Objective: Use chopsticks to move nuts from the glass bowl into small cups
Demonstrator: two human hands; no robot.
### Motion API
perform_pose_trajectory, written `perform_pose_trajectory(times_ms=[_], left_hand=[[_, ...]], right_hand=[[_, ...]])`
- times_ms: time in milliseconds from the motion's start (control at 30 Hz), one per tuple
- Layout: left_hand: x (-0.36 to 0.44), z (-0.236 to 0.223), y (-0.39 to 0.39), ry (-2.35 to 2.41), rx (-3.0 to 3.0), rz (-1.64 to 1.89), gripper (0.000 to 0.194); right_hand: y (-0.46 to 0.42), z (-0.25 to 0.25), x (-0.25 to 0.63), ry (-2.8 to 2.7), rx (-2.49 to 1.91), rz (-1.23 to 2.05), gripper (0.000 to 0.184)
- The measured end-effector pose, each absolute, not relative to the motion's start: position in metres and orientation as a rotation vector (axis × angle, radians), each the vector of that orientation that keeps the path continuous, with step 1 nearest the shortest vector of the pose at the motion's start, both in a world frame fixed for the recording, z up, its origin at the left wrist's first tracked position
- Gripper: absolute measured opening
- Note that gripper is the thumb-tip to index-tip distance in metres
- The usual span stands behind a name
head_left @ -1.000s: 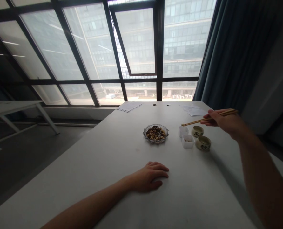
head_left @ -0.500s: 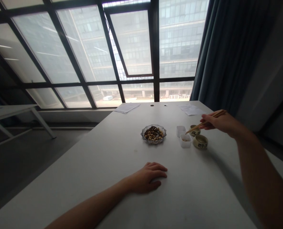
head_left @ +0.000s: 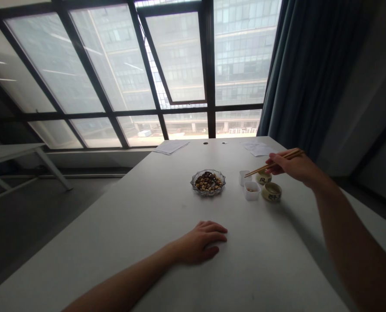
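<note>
Nearest on the bench (head_left: 141, 229), the left hand (head_left: 201, 242) lay palm down, its fingers loosely spread and pointing right, its grip slack and holding nothing. Farther off and to the right stood the near cup (head_left: 272, 196), with dark writing on its side, and just left of it the near tub (head_left: 251, 196), of whitish plastic, with a small amount of little pieces (head_left: 251, 190) at its bottom. To the left, well apart from the tubs, the glass dish (head_left: 194, 187) bore a broad heap (head_left: 209, 182) of brown and pale bits, so by the look of it only a little had been done and most was left. Behind the near tub was the far tub (head_left: 244, 183), its contents not to be made out, with the far cup (head_left: 264, 178) to its right. The right hand (head_left: 288, 166) was raised above the bench, its forearm reaching in from the near right, its grip closed round the chopsticks (head_left: 261, 168). These slanted down leftward, tips close together at the far tub; whether they pinched anything was too small to see. Beyond lay papers (head_left: 170, 147) at the far left.
</note>
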State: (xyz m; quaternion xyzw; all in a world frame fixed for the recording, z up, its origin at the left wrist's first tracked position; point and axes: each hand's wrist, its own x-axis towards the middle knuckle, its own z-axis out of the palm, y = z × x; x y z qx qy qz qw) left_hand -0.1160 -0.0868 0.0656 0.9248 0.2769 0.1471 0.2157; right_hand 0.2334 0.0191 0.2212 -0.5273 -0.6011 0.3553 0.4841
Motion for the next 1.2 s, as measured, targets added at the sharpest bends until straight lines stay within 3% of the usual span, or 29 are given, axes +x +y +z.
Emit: perform_pose_trajectory(times_ms=[567, 833, 1200], left_hand=[[-0.116, 0.063, -0.087, 0.763, 2.575, 0.426, 0.036], [-0.115, 0.06, -0.086, 0.752, 2.568, 0.451, 0.036], [-0.116, 0.059, -0.085, 0.75, 2.57, 0.446, 0.037]], right_hand=[[0.034, 0.201, 0.184, -1.558, -0.927, 0.789, 0.046], [0.045, 0.209, 0.144, -1.617, -0.962, 0.998, 0.036], [0.08, 0.148, 0.088, -1.924, -0.959, 0.958, 0.031]])
